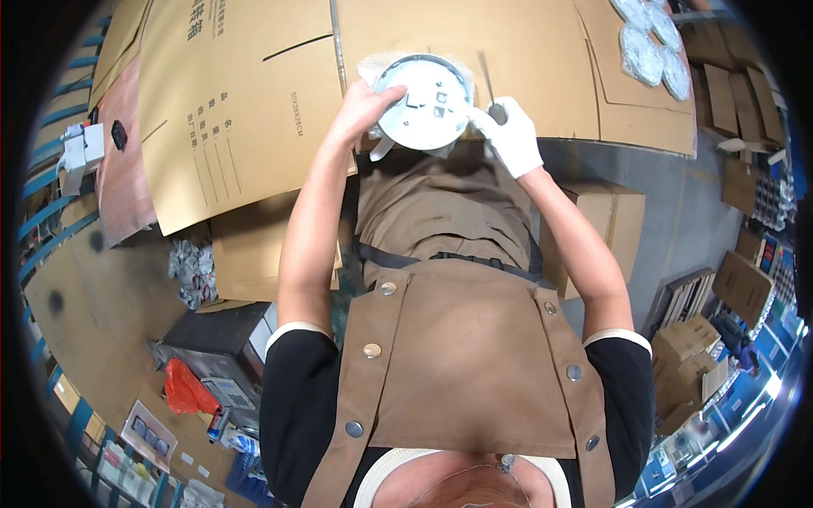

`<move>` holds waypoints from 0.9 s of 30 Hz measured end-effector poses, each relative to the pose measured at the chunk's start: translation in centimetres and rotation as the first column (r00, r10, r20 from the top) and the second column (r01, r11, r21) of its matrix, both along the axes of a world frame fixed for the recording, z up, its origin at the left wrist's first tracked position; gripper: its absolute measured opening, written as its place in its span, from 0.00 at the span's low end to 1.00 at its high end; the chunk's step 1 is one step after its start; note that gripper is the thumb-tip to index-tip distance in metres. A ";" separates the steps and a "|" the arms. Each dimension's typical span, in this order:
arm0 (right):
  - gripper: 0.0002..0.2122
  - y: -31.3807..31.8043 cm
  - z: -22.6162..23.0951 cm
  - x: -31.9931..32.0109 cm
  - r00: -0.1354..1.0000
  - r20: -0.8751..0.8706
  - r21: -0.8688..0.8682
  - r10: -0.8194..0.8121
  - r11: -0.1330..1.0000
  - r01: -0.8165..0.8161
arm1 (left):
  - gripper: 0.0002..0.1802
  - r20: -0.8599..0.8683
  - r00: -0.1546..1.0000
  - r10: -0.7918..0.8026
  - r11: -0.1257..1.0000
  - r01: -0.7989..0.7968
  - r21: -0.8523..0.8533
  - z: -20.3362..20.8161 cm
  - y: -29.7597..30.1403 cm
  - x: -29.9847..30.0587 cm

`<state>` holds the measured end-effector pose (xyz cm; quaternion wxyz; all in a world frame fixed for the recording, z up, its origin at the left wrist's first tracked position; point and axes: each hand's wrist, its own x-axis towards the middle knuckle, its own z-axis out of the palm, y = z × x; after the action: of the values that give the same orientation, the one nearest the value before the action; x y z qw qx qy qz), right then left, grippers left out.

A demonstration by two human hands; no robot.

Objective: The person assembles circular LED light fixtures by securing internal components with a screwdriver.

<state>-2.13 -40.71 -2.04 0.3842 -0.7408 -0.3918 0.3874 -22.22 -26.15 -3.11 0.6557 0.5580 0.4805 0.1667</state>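
Observation:
My left hand (366, 114), bare, grips the left rim of a round white metal housing (421, 131), its thumb lying over the inner face. Several small fittings and cutouts show inside the housing, and clear plastic wrap (369, 66) sticks out behind it. At the housing's right edge, my right hand (512, 135) wears a white glove and is closed around a tool with a thin metal shaft (484, 78). That shaft points away from me and is slightly blurred; the glove hides most of the handle, so its exact kind is unclear. Gloved fingertips meet the housing's rim.
Large flat cardboard sheets (246, 110) cover the work surface. Several plastic-wrapped round parts (641, 55) lie at the far right. A small black object (118, 133) rests at the left. Below the surface's right side stands a cardboard box (611, 224).

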 end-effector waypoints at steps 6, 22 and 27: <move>0.11 0.8 -2.9 -2.3 0.912 -0.287 0.179 -0.292 0.919 0.351 | 0.26 0.290 0.911 0.292 0.947 -0.233 -0.222 0.9 -3.9 2.1; 0.14 -2.9 4.2 0.9 0.503 0.620 -0.385 0.602 0.792 -0.474 | 0.16 -0.344 0.928 0.141 0.878 0.043 0.476 1.0 -4.8 0.9; 0.14 -1.3 5.9 -0.3 0.483 0.661 -0.358 0.575 0.807 -0.470 | 0.16 -0.320 0.934 0.160 0.827 0.050 0.560 0.0 -5.1 0.8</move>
<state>-2.46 -41.98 3.81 0.0046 -0.6994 -0.6935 0.1728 -21.41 -31.30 -3.13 0.3612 0.7314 0.5366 0.2160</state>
